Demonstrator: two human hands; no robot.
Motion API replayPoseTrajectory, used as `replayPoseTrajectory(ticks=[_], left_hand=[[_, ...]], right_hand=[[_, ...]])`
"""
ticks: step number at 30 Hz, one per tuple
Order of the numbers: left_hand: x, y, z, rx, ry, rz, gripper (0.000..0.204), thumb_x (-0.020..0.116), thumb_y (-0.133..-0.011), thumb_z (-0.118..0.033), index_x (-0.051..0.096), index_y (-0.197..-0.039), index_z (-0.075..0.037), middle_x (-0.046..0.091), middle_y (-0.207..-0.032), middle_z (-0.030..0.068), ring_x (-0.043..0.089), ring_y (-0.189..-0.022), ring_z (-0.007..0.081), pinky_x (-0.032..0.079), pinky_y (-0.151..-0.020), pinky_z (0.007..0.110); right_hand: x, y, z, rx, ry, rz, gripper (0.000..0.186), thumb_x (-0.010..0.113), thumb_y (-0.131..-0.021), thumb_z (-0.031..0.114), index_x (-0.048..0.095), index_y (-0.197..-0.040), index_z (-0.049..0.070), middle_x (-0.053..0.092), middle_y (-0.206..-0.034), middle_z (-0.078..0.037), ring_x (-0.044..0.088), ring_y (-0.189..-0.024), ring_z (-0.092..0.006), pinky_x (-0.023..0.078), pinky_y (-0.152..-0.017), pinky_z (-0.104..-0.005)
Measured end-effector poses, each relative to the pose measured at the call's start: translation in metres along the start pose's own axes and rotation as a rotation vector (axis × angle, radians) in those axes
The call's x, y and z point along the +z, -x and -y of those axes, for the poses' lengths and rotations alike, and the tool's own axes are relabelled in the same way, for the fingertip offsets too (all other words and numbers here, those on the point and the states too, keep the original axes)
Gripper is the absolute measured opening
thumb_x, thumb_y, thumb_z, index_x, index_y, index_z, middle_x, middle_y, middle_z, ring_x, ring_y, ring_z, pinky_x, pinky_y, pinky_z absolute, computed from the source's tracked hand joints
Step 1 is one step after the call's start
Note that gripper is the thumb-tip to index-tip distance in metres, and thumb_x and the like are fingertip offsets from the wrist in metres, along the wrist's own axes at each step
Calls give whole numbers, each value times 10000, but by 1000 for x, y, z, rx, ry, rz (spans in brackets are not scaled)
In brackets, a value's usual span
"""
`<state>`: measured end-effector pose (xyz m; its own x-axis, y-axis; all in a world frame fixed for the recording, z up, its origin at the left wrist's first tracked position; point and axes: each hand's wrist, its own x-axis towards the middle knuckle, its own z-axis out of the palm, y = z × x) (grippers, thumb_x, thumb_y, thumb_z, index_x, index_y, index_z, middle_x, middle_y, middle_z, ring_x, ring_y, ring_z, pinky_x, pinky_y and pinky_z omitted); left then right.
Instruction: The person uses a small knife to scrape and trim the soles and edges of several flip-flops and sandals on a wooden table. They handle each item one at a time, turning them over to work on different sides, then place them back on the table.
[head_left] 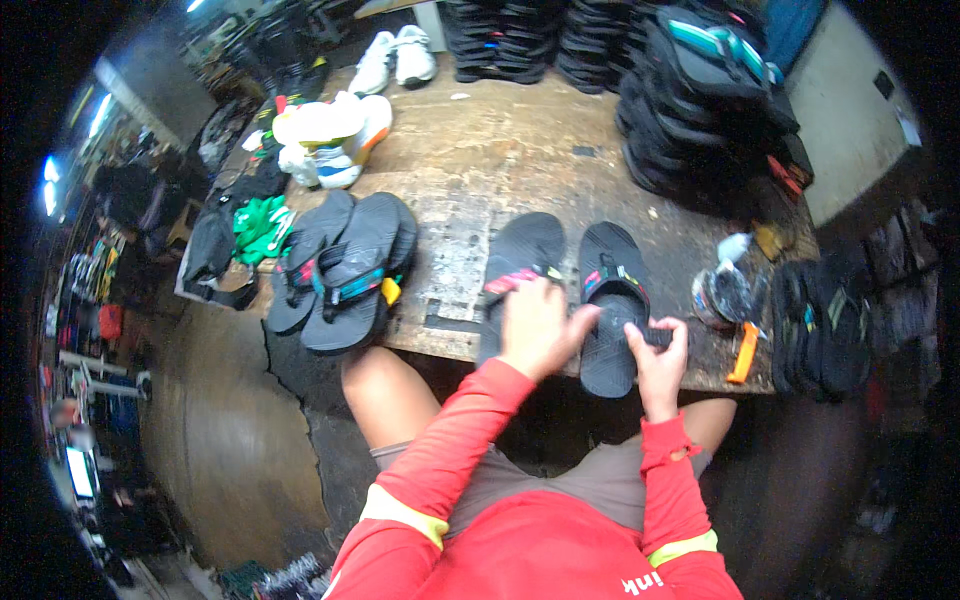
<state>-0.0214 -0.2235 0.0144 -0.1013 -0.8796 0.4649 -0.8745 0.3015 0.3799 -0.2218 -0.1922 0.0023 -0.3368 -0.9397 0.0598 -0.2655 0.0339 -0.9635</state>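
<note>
Two black thong sandals with colored straps lie side by side at the table's front, a left one (523,234) with pink on its strap and a right one (607,370). My left hand (535,330) rests on the left sandal, fingers spread over its strap area and thumb out toward the other sandal, covering much of it. My right hand (658,355) pinches a black strap at the right sandal's outer side, beside its heel half. Right of them are a smeared container (718,295) and an orange-handled tool (743,355).
The worn wooden table (510,130) holds piled sandals (345,300) at left, green cloth (262,230), pale shoes (330,140), white sneakers (395,60), tall black stacks (680,130) behind and more sandals (840,325) at right. My knees are under the front edge.
</note>
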Motion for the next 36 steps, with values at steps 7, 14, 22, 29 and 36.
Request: replayPoseTrajectory(ticks=[7,14,22,29,36], left_hand=[[-10,20,-5,-65,127,-101,254,739,-748,-139,581,-919,-37,560,-941,159,565,-906,344,457,-777,448],[-149,3,70,270,34,-146,332,708,-614,-39,597,-927,-44,591,-930,119,586,-893,336,457,-780,433],[-289,-18,214,252,-66,26,448,627,-673,103,673,-1088,-59,678,-1150,117,630,-1117,333,484,-968,426],[-224,8,295,-174,259,84,399,549,-897,48,561,-1290,-16,560,-1378,150,505,-1345,298,369,-1142,377],[-252,16,286,-186,548,145,846,492,-747,-41,299,-1570,-13,375,-1597,165,298,-1514,268,165,-1252,388]], right_hand=[[-10,33,-3,80,-350,234,365,792,-866,28,488,-1062,74,654,-1074,-102,625,-978,-167,546,-877,-323],[-64,56,-12,109,-365,318,246,668,-990,107,429,-1048,93,685,-1082,-192,704,-982,-277,610,-803,-368],[-88,51,-5,171,-325,246,255,681,-980,98,435,-1044,86,700,-1028,-186,709,-922,-246,599,-755,-324],[-81,54,-1,100,-245,346,322,719,-921,-1,435,-1047,85,706,-1029,-166,705,-926,-222,585,-790,-315],[-84,56,10,-104,-60,346,374,756,-876,-35,450,-1060,78,711,-1059,-156,707,-969,-212,587,-830,-341]])
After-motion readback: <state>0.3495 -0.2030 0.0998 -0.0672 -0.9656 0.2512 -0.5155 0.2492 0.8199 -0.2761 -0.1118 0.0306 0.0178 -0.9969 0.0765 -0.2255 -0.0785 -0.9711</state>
